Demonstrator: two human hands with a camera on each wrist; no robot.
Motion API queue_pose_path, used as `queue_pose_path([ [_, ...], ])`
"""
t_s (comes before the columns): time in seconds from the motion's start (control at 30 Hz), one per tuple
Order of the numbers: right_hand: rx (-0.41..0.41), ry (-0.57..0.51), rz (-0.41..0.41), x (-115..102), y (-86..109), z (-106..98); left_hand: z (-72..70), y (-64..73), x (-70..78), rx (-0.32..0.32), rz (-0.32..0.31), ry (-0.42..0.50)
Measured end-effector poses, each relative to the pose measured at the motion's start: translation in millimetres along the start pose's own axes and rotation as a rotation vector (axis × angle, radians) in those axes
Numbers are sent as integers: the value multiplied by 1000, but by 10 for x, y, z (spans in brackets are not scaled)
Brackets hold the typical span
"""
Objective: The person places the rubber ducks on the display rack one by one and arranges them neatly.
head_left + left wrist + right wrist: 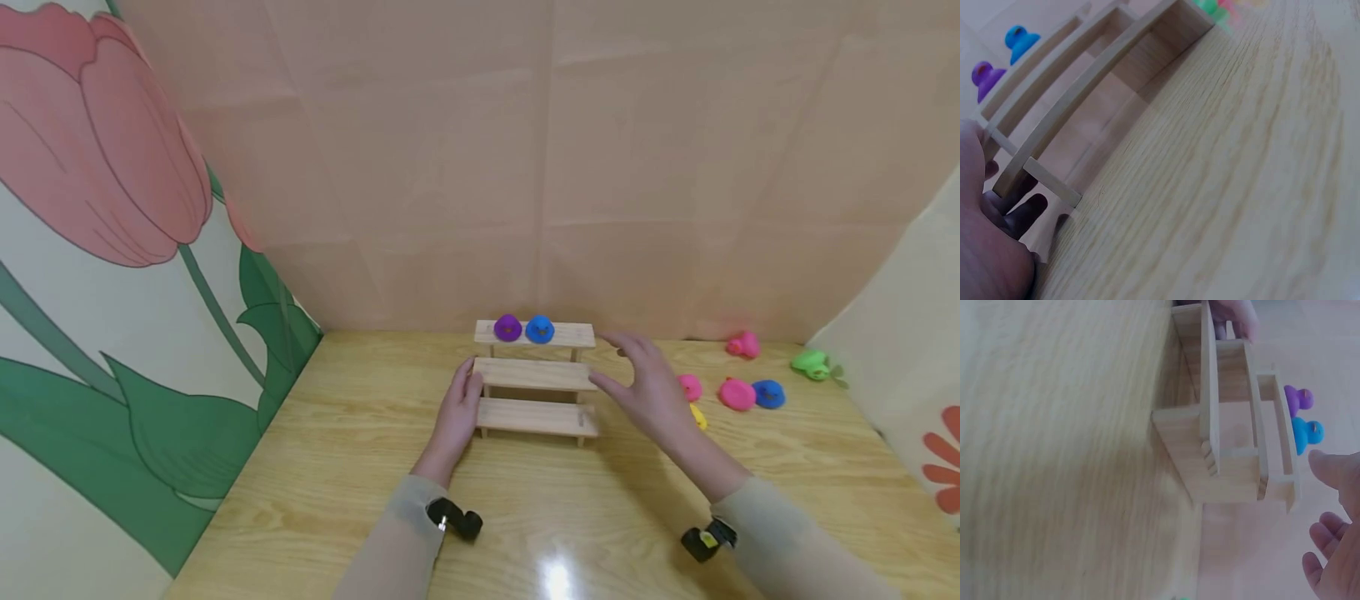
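A small three-tier wooden display shelf (pixel 534 375) stands on the table, with a purple rubber duck (pixel 507 328) and a blue rubber duck (pixel 540 329) side by side on the left half of its top tier. My left hand (pixel 456 410) grips the shelf's left end; in the left wrist view its fingers (pixel 1025 215) reach round behind the boards. Off the shelf's right end, my right hand (pixel 651 392) is held with thumb and fingers spread and nothing between them. The right wrist view shows that hand's thumb (pixel 1327 469) close to the top tier.
To the right lie several more rubber ducks: pink ones (pixel 737 394), a blue one (pixel 769 394), a green one (pixel 810 364) near the right wall, and a yellow one (pixel 698 417) partly hidden by my right hand. A pinkish backdrop (pixel 420 167) rises behind the table (pixel 360 417).
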State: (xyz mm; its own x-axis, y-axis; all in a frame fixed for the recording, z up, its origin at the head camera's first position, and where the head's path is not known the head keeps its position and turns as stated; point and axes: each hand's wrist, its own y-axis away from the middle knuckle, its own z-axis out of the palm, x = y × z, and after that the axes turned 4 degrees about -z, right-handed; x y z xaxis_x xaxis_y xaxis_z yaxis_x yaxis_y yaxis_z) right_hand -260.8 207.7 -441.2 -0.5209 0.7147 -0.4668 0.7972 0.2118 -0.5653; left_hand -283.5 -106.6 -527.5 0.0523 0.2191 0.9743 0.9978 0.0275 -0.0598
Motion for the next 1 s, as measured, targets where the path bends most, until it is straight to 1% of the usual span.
queue_pose_path([
  [0.13, -34, 25, 21, 59, 113, -89, 1, -2, -3, -6, -7, 3],
  [0.23, -44, 55, 22, 105, 194, -150, -1, 4, 1, -12, -6, 2],
  [0.4, -32, 65, 15, 177, 292, -261, 1, 6, 6, -10, -2, -9],
  [0.57, -41, 65, 27, 251, 389, -358, 5, 4, 12, -6, 2, -8],
  [0.73, -19, 84, 14, 351, 496, -433, 5, 5, 1, -11, 6, -2],
  [1.0, -12, 122, 10, 394, 620, -548, 4, 3, 10, 2, -1, -8],
])
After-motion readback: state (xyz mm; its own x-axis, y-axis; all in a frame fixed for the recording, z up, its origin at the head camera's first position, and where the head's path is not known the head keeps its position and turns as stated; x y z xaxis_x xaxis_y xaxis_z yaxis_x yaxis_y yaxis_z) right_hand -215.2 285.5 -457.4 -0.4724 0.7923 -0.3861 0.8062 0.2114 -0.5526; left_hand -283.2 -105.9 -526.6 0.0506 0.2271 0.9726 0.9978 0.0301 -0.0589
